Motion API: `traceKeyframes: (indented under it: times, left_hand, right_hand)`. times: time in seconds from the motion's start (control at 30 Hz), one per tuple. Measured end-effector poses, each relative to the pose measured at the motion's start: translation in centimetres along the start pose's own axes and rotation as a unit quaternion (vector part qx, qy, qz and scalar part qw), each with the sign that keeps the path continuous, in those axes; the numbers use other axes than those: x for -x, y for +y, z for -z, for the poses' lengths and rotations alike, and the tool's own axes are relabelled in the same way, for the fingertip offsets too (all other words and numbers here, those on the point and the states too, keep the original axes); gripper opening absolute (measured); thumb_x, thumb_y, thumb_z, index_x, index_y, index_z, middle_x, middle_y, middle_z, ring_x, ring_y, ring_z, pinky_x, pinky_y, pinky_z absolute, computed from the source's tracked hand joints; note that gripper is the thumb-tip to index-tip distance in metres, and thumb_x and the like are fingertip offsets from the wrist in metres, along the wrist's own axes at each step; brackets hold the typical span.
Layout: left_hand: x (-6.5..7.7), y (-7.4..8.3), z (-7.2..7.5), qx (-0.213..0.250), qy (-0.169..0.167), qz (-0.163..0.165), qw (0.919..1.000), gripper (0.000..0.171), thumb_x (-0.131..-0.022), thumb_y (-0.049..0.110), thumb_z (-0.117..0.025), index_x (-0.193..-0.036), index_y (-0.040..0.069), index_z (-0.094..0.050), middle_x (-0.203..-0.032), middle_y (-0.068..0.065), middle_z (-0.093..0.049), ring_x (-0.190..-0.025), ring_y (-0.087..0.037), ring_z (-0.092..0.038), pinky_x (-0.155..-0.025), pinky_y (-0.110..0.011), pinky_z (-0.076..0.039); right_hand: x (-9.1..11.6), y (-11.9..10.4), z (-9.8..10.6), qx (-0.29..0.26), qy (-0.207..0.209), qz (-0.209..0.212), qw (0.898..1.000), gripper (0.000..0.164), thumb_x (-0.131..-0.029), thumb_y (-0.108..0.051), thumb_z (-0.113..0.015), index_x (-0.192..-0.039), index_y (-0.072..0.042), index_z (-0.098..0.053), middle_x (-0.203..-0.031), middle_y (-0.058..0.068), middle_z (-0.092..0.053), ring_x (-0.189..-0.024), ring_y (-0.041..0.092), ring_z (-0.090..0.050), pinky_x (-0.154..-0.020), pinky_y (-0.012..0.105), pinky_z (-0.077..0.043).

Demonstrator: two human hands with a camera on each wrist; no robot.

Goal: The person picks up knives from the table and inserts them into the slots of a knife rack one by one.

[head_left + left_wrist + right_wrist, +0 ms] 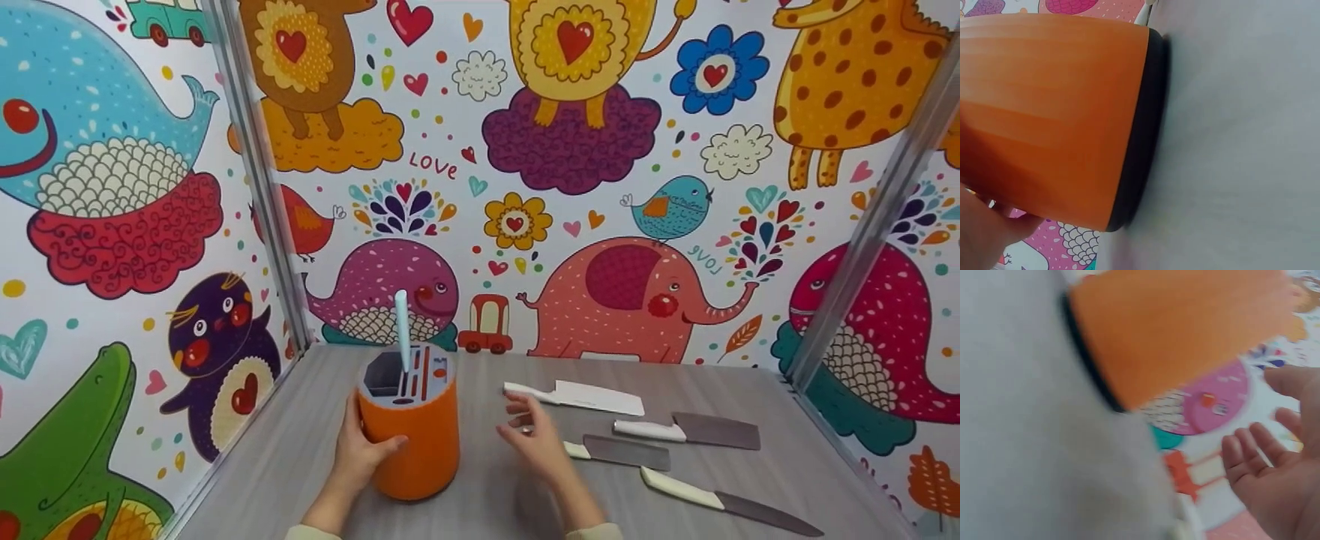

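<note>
An orange knife block with a grey slotted top stands upright on the table. My left hand holds its left side, thumb across the front. One knife with a pale blue handle sticks up out of a slot. To the right of the block, my right hand is raised with loosely bent fingers; the right wrist view shows nothing in them. Nearest to it are a white-bladed cleaver and a grey-bladed cleaver, whose handle is partly hidden behind the hand.
Farther right lie another cleaver with a white handle and a pointed kitchen knife, blades toward the right. Printed panels with metal posts enclose the grey table at the back and sides.
</note>
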State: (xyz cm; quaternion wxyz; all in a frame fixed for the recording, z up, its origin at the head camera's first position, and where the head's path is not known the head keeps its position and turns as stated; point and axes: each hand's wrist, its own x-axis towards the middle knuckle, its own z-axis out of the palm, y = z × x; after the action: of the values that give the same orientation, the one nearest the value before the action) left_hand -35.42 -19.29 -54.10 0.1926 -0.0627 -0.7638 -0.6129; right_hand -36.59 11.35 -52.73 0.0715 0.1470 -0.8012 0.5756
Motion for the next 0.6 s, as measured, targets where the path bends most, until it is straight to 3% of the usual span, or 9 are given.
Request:
traceKeyframes:
  times: [0.13,0.33,0.47,0.6]
  left_hand:
    - [0.0,0.0,0.0,-0.006,0.001,0.003,1.0,0.107,-0.074,0.02,-0.087,-0.156,0.028,-0.018,-0.154,0.0,-0.043,-0.127,-0.008,-0.047,-0.108,-0.019,-0.037]
    - [-0.1,0.1,-0.2,0.005,-0.001,0.014,0.9999,0.106,-0.075,0.026,-0.086,-0.155,0.023,-0.017,-0.156,-0.005,-0.039,-0.135,-0.022,-0.044,-0.117,-0.047,-0.034]
    - [-0.2,0.1,-0.3,0.01,-0.006,0.03,0.9995,0.106,-0.076,0.029,-0.086,-0.155,0.024,-0.016,-0.156,-0.005,-0.037,-0.137,-0.025,-0.042,-0.118,-0.052,-0.031]
    - [-0.2,0.2,-0.2,0.009,-0.007,0.041,0.9991,0.106,-0.077,0.031,-0.086,-0.155,0.024,-0.015,-0.157,-0.007,-0.036,-0.138,-0.028,-0.041,-0.118,-0.054,-0.029]
  right_hand:
    - [0.1,-0.2,4.4,0.059,-0.001,0.021,0.998,0.043,-0.088,-0.022,-0.074,-0.127,-0.012,-0.059,-0.113,0.013,-0.064,-0.099,0.022,-0.062,-0.08,0.032,-0.053]
    - [1.0,1.8,10.4,0.172,0.016,-0.006,0.985,0.035,-0.079,-0.015,-0.081,-0.111,-0.011,-0.065,-0.101,0.011,-0.068,-0.094,0.024,-0.066,-0.078,0.036,-0.054]
    - [2.2,3.8,14.2,0.234,0.01,-0.081,0.969,0.038,-0.072,-0.007,-0.084,-0.105,-0.007,-0.067,-0.103,0.013,-0.07,-0.098,0.028,-0.065,-0.084,0.047,-0.053]
    - [3.3,5.3,17.4,0.245,0.012,-0.16,0.956,0.041,-0.068,-0.001,-0.082,-0.106,-0.006,-0.065,-0.106,0.015,-0.069,-0.101,0.029,-0.064,-0.087,0.051,-0.051]
